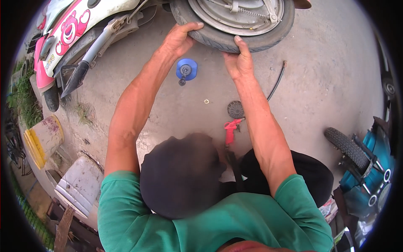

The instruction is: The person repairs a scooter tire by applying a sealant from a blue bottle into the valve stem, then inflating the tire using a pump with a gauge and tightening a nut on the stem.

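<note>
We stretch both arms (134,98) forward over the ground (319,80), elbows slightly bent. The wheel (235,19) is just beyond our palms, at the top of the view. Our left hand (178,40) and right hand (240,62), half curled, grasp the near edge of its tyre (216,40), thumbs on the sidewall, most fingers hidden.
</note>
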Available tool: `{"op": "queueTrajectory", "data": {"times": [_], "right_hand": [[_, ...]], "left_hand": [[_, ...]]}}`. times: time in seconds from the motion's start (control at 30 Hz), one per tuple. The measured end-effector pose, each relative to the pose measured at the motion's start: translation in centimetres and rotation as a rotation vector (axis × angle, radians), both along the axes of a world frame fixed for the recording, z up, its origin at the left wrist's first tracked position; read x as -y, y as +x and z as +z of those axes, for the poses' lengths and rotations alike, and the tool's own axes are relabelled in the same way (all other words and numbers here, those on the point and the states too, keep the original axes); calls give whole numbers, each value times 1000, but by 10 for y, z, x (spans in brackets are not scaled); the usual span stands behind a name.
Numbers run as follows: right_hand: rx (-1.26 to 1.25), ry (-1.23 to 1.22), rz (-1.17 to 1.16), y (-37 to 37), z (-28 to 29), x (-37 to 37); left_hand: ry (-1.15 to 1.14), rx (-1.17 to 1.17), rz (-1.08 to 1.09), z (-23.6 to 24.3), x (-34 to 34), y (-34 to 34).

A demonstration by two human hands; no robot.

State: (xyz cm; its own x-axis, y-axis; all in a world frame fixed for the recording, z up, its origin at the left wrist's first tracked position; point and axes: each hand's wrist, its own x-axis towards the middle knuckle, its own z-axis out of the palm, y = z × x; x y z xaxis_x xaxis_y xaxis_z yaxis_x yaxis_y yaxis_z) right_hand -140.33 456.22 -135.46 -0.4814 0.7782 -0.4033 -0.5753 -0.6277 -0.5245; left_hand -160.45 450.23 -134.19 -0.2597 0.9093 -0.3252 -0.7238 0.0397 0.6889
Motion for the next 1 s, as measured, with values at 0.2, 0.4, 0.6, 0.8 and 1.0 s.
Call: {"op": "queueTrajectory", "data": {"times": [0.2,0.4,0.6,0.8,1.0], "right_hand": [[0,32,72,5,-5,-18],[-20,26,93,6,-9,-17],[-37,10,117,13,-3,-17],[-26,19,89,11,-2,-16],[-33,91,98,12,-1,-10]], "left_hand": [[122,86,31,-22,-14,-1],[167,113,-16,-22,-7,0],[177,147,-38,-23,-7,2],[105,83,-81,-19,-6,0],[6,21,-95,-2,8,3]]}}
